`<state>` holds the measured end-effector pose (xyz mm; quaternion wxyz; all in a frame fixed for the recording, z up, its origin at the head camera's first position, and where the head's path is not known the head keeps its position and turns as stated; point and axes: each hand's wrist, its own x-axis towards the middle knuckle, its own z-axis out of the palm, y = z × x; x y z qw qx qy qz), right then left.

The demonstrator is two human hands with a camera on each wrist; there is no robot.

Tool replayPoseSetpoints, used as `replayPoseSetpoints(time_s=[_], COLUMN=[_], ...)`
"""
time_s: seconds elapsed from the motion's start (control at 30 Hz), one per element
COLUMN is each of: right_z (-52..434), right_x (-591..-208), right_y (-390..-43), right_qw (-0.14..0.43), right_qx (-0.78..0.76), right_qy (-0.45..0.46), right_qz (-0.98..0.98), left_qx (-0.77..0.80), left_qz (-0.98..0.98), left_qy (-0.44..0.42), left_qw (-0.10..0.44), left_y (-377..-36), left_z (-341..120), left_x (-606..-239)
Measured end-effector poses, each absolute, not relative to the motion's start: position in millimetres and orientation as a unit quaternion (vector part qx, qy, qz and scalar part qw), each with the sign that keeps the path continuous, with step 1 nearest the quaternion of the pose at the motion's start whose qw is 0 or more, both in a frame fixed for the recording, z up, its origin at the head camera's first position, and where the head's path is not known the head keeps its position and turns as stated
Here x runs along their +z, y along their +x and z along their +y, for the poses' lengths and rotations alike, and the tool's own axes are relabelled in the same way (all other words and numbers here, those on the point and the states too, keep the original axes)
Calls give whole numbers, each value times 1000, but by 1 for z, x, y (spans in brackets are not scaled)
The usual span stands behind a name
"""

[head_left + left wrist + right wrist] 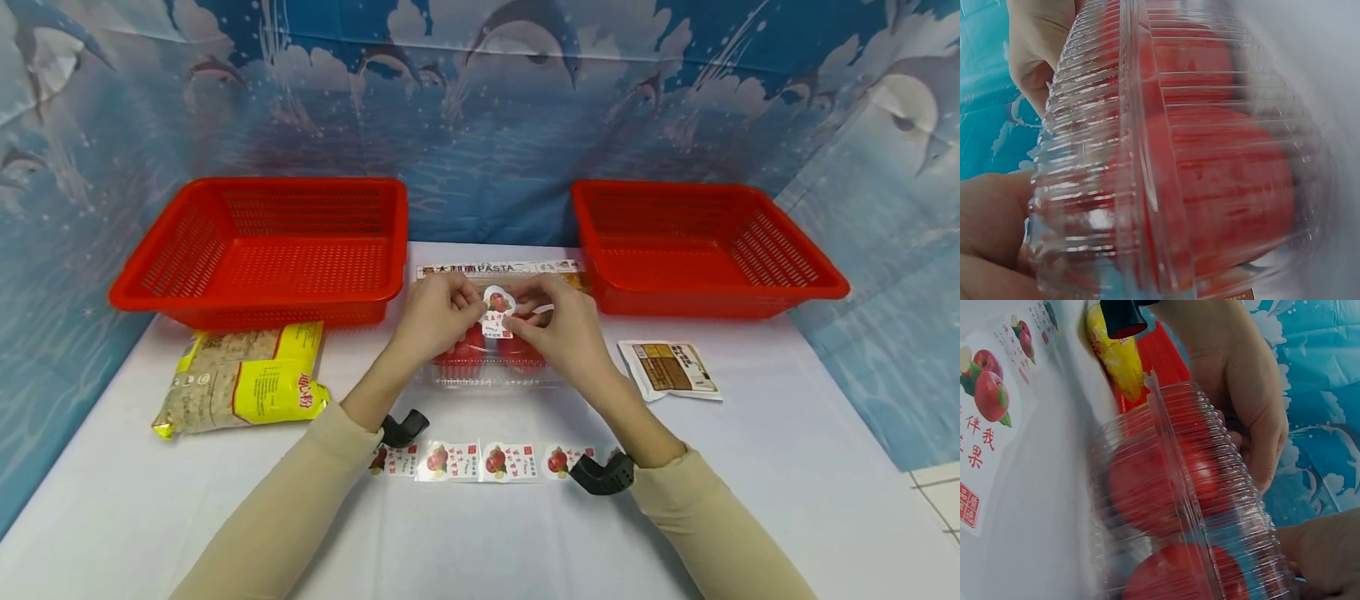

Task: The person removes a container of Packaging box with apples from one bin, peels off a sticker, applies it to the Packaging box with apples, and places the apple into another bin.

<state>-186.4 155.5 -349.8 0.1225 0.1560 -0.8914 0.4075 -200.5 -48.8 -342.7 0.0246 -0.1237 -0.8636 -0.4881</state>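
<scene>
hands: we see both together over the clamshell, fingertips meeting at one sticker.
left hand (438,312): fingers curled, pinching the sticker's left edge; it sits on the box's left top side.
right hand (558,329): fingers curled, pinching the sticker's right side; a bit of white backing or tab seems to show at the fingertips, too small for us to be sure.
sticker (498,310): white, heart-like outline, red fruit print plus red characters; held at the lid top. We cannot tell whether it is pressed down flat or only touching.
clamshell (491,367): clear ribbed plastic box, closed as far as we can see, red round fruit inside; it rests on the counter mid-way between the baskets. Wrist views confirm the ribbed lid and red fruit close up (1210,175).
progress: our read is that labelling is mid-step; sticker at the lid, not clearly smoothed on. Left to do, by our judgement: press it flat and let go.
sticker strip (480,461): row of similar stickers flat on the counter (465,533), near the wrists.
pasta pack (498,268): long box lying just behind the clamshell.
yellow bag (243,379): left of the clamshell, in front of the left basket.
brown packet (670,368): right of the clamshell.
red baskets: left (262,250) and right (701,246), at the rear.
</scene>
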Motion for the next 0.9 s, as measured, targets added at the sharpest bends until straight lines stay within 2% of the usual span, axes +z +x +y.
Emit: replayPoseSetpoints(time_s=[0.27,0.9], right_z=[151,149], right_x=[-355,-354], right_y=[-185,-183], right_qw=[188,158], right_qx=[358,216], right_qy=[177,296], right_qz=[-897,-917], left_qx=[-487,-489], left_qz=[-866,-866], left_qy=[-112,-91], left_qw=[25,49], left_y=[-200,-199], left_z=[-47,-48], left_x=[-342,-342])
